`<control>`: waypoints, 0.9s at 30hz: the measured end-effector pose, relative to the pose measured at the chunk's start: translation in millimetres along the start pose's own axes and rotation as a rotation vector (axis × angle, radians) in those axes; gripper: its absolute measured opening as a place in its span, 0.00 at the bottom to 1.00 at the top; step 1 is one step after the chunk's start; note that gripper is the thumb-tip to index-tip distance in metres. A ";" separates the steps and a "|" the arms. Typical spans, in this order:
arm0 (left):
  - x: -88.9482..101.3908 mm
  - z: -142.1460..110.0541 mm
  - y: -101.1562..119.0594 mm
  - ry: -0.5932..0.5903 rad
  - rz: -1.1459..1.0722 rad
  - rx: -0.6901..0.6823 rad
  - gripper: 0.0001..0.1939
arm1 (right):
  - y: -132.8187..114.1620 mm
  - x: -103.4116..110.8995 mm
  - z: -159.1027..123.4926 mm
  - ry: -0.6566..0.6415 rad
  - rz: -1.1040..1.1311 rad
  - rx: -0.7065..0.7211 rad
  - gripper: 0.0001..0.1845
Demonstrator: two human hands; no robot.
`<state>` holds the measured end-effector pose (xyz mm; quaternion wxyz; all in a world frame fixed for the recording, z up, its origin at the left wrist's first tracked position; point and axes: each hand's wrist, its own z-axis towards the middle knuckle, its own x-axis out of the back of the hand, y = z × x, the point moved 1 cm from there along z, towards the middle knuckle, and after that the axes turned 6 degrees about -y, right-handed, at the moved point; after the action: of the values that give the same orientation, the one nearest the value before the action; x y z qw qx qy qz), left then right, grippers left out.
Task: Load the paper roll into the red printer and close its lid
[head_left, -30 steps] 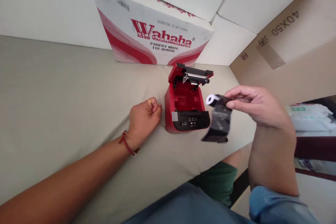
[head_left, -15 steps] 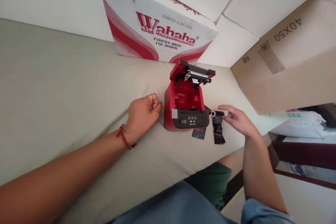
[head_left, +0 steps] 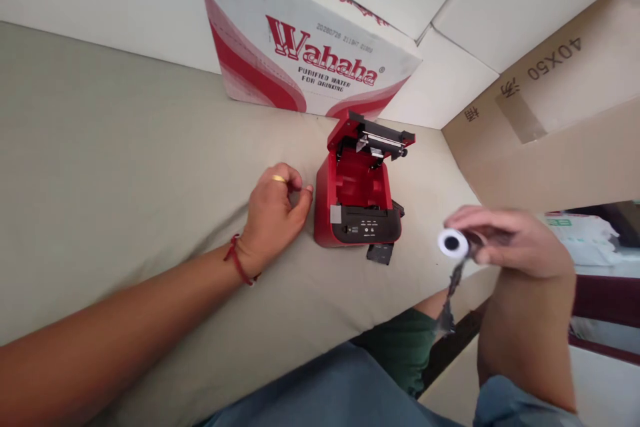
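A red and black label printer (head_left: 367, 230) stands with its lid (head_left: 373, 135) raised, its red inner bay holding no roll. Just left of it, my left hand (head_left: 277, 213) rests on the pale surface, fingers curled in and holding nothing, the thumb tip close to the printer's side. Over on the right, my right hand (head_left: 520, 243) grips a small roll of paper (head_left: 453, 244) with a white end and dark core hole, lifted above the surface. A crumpled dark strip (head_left: 453, 290) dangles from the roll, blurred. A small black paper piece (head_left: 380, 253) lies at the printer's front.
Behind the printer, a white and red water carton (head_left: 320, 60) leans by the white wall. A brown cardboard box (head_left: 555, 113) stands at the right, with a white plastic bag (head_left: 580, 240) below it. The pale covered surface (head_left: 150, 167) stretches far left.
My right hand has taken hold of the paper roll beside the printer and lifted it up and to the right, its dark strip trailing. My left hand's curled fingers have loosened slightly.
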<state>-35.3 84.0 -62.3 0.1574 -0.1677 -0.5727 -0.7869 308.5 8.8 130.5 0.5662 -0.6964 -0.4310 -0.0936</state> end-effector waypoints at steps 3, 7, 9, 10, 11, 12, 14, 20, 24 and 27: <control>2.7 -15.1 11.2 0.184 0.071 -0.368 0.04 | -18.2 -27.0 51.5 0.140 -0.038 -0.054 0.23; 2.9 -40.9 33.0 0.109 0.122 -0.816 0.17 | -23.9 -68.3 113.9 0.238 -0.190 0.002 0.21; 0.4 -48.2 41.3 -0.007 0.153 -0.880 0.20 | -25.1 -79.3 128.7 0.279 -0.305 0.026 0.21; -1.0 -50.0 44.3 -0.052 0.166 -0.878 0.20 | -26.1 -82.3 132.8 0.291 -0.358 0.020 0.21; -2.4 -50.7 46.6 -0.080 0.180 -0.867 0.20 | -27.4 -84.0 135.4 0.294 -0.401 0.005 0.21; -3.6 -50.9 48.2 -0.093 0.192 -0.855 0.21 | -29.0 -84.8 137.4 0.293 -0.438 -0.012 0.22; -4.6 -50.2 50.2 -0.093 0.217 -0.837 0.23 | -32.5 -85.0 140.9 0.286 -0.495 -0.041 0.23; -0.5 -47.7 53.8 -0.092 0.297 -0.865 0.22 | -34.5 -87.5 149.5 0.254 -0.594 -0.103 0.22; 1.9 -46.8 54.8 -0.083 0.353 -0.890 0.16 | -29.6 -83.2 129.9 0.303 -0.418 0.060 0.15; 1.8 -47.7 54.4 -0.105 0.323 -0.892 0.15 | -17.1 -65.6 110.6 0.531 -0.197 0.101 0.16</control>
<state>-16.9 22.3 -29.1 0.1615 -0.3453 -0.1527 -0.9118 216.8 72.3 64.3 0.6814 -0.5733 -0.3373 -0.3054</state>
